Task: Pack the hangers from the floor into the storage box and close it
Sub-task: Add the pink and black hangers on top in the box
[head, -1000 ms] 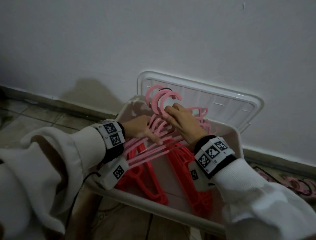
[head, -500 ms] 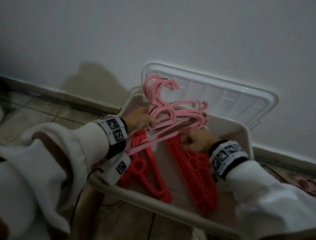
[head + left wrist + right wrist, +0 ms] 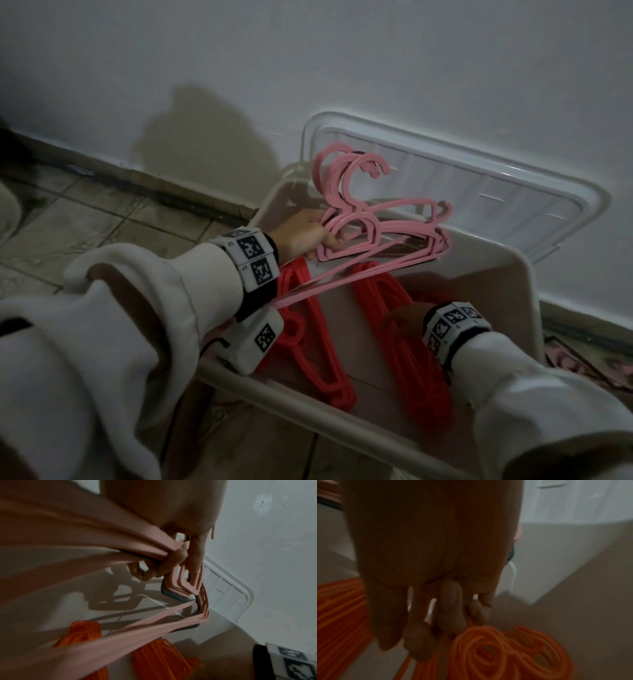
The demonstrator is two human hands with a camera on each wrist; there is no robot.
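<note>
**Pink hangers held over the open box**

A bundle of thin pink hangers [image 3: 380, 236] is hanging above the white storage box [image 3: 507, 274], hooks pointing up toward the lid [image 3: 479, 192] leaning on the wall, long bars running left to right. The left hand [image 3: 305, 234] is gripping the bundle at its left shoulder, fingers [image 3: 173, 561] curling round the bars. The right hand [image 3: 404, 317] is reaching down onto the red hangers [image 3: 404, 346] lying in the box, its fingers [image 3: 450, 605] bending loosely; whether they are gripping cannot be told.
</note>
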